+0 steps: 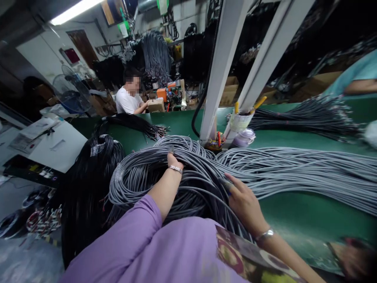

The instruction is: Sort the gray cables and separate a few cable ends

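A thick coil of grey cables point(123, 184) lies in front of me on the green table. My left hand point(174, 160) is closed over the upper strands of the coil, with a dark covering on one fingertip. On the coil's right side, my right hand point(246, 202) grips the strands with its index finger stretched along them. Its other fingertips are partly hidden among the cables. More long grey cables point(309, 169) run from beside the coil toward the right edge.
Black cable bundles point(88, 184) hang at the left; another black bundle point(300, 116) lies at the back right. White posts point(224, 67) rise from the green table point(294, 212), beside a cup with yellow-handled tools point(241, 120) and a purple-lidded jar point(244, 138). A co-worker point(128, 98) sits beyond.
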`<state>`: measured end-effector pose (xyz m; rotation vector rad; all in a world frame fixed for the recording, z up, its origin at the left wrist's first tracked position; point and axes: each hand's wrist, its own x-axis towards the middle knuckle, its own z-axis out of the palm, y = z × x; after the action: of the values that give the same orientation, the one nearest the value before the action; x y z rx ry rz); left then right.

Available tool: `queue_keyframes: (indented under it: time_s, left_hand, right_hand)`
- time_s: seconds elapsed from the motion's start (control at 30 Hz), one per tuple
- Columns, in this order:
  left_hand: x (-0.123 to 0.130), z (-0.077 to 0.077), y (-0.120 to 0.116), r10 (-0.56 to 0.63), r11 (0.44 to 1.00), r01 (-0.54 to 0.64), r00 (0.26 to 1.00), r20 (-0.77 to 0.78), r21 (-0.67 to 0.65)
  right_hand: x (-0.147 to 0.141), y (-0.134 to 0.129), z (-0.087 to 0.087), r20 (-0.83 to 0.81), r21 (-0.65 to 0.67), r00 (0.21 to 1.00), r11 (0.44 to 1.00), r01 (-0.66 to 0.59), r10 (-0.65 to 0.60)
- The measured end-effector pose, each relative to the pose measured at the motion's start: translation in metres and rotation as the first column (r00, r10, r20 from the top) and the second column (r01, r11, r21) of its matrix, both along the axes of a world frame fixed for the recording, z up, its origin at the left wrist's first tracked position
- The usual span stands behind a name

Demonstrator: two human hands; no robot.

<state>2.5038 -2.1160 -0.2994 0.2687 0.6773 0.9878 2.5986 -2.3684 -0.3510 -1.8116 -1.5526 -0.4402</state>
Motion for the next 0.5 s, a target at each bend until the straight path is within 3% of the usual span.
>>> queue_keyframes:
  time_s: [0.1,0.17,0.2,0.27,0.4,0.5]
  left_hand:
    - [-0.006,-0.010,0.000,-0.087,0.990,0.074,0.991,0.104,0.124]
    - [-0.012,-0.016,0.001,-0.179,0.970,0.151,0.973,0.144,0.189]
    - [-0.015,-0.018,0.002,-0.227,0.959,0.195,0.963,0.145,0.205]
    - [-0.021,-0.019,0.006,-0.310,0.937,0.282,0.943,0.120,0.206]
    - [-0.031,-0.015,0.019,-0.452,0.885,0.445,0.892,0.021,0.138]
    - [-0.032,-0.011,0.030,-0.506,0.857,0.510,0.860,-0.061,0.077]
  right_hand:
    - [-0.021,0.019,0.058,0.005,-0.022,0.969,0.969,-0.246,0.246]
    - [-0.041,0.045,0.083,0.039,-0.259,0.894,0.869,-0.422,0.446]
    - [-0.052,0.061,0.088,0.045,-0.386,0.874,0.816,-0.430,0.483]
    - [-0.071,0.090,0.087,0.083,-0.584,0.912,0.761,-0.282,0.402]
    - [-0.095,0.130,0.068,0.134,-0.627,0.955,0.769,-0.125,0.264]
    - [-0.101,0.148,0.062,0.141,-0.641,0.972,0.766,-0.056,0.188]
